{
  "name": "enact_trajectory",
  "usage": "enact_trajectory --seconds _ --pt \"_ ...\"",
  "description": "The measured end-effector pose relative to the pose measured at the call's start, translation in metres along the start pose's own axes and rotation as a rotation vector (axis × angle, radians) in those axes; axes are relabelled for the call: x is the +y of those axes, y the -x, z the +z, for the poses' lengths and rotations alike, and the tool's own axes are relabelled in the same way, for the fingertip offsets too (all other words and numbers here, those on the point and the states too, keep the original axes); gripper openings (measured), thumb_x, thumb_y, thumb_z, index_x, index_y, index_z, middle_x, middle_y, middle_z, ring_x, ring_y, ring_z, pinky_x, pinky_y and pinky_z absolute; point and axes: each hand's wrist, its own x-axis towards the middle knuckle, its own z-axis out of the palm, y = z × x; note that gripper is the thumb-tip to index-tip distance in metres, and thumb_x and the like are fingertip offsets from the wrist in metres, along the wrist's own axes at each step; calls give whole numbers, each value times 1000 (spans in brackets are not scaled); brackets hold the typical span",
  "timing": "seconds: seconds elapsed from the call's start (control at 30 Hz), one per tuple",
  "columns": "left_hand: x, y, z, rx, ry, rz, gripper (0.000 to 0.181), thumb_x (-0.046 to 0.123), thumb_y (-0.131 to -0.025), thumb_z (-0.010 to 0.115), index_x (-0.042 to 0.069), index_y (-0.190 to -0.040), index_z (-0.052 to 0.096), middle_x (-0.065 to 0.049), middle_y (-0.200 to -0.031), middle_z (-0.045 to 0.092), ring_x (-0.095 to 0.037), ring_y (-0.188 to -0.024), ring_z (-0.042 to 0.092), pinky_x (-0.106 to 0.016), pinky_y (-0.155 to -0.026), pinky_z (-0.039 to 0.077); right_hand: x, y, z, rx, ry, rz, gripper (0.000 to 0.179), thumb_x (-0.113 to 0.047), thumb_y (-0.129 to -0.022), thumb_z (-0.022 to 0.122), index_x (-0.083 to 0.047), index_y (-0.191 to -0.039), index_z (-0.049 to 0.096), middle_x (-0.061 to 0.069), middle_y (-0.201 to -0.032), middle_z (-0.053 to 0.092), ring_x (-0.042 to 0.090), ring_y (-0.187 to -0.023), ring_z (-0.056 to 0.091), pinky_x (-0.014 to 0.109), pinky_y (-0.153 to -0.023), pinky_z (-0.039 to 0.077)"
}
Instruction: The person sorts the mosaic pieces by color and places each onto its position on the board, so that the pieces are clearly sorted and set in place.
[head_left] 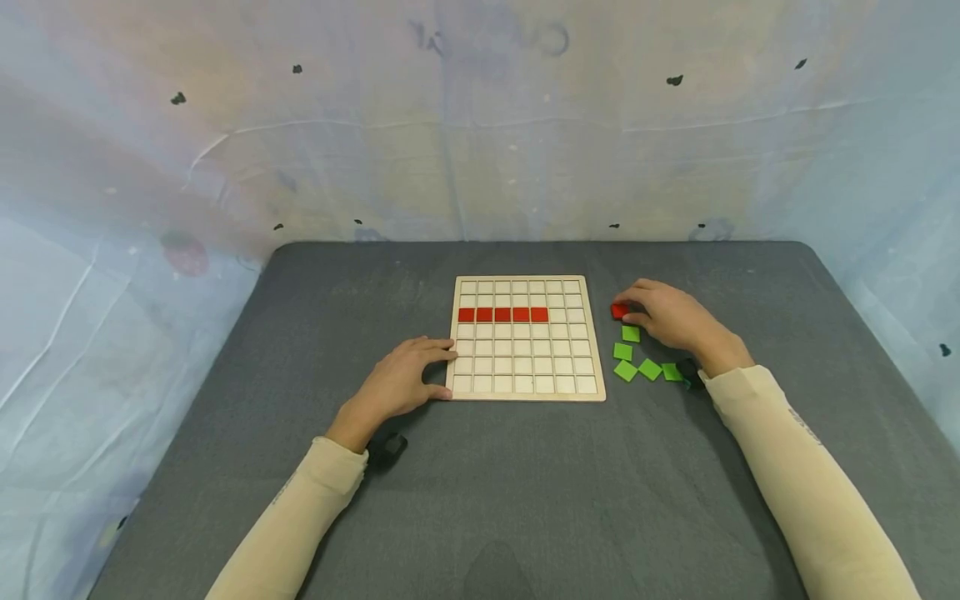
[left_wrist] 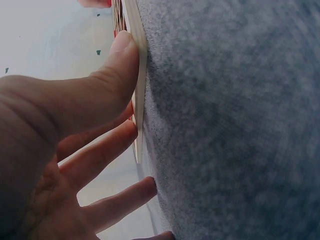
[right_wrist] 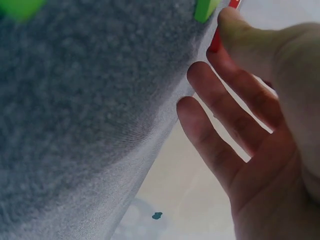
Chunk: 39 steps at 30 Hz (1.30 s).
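Observation:
A square wooden grid board [head_left: 525,397] lies flat on the table, with a row of several red tiles [head_left: 502,315] filling cells from its left side. My left hand [head_left: 400,377] rests at the board's left edge. In the left wrist view its thumb [left_wrist: 117,60] presses the edge, the other fingers spread out straight. To the right of the board, my right hand [head_left: 671,315] pinches a red tile [head_left: 618,311] between thumb and fingers, low over the table. The same red tile [right_wrist: 215,42] shows between thumb and index finger in the right wrist view.
Several loose green tiles [head_left: 622,351] lie between the board and my right wrist. A dark grey cloth [head_left: 480,467] covers the table. Pale patterned sheeting [head_left: 480,125] hangs behind it and at both sides.

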Motion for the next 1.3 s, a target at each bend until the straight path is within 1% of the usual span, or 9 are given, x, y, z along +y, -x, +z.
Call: enact_trajectory --seconds 0.4,0.53,0.77,1.0,1.3 --pt "-1 -1 1 2 10 -4 67 36 -81 81 18 -141 58 1 -157 44 -33 -148 35 -61 -115 36 -1 2 -1 22 6 -11 32 -15 -97 66 -6 -127 65 16 -120 63 31 -104 64 51 -87 54" --pt "0 -1 1 4 5 -4 67 36 -81 82 18 -141 58 1 -157 44 -33 -147 36 -60 -115 36 -3 2 -4 18 -5 -21 32 -15 -98 65 -5 -128 65 17 -120 63 32 -105 63 52 -88 53" --pt "0 -1 0 3 4 -1 67 36 -81 81 18 -142 58 0 -156 44 -34 -147 36 -59 -115 36 -5 1 -6 13 -13 -12 32 -15 -98 65 -5 -128 65 18 -121 62 34 -106 63 52 -89 53" --pt "0 0 0 2 8 -6 67 36 -81 81 18 -141 58 0 -157 44 -35 -147 35 -60 -115 36 -10 -2 -7 15 -17 -27 31 -16 -98 65 -6 -128 66 16 -122 63 32 -105 63 52 -89 52" --pt "1 0 -1 0 7 -6 66 35 -82 81 18 -141 59 0 -156 44 -35 -147 35 -61 -114 36 -20 -10 -7 10 -17 -5 31 -18 -98 65 -10 -128 67 12 -121 63 27 -102 63 48 -87 53"
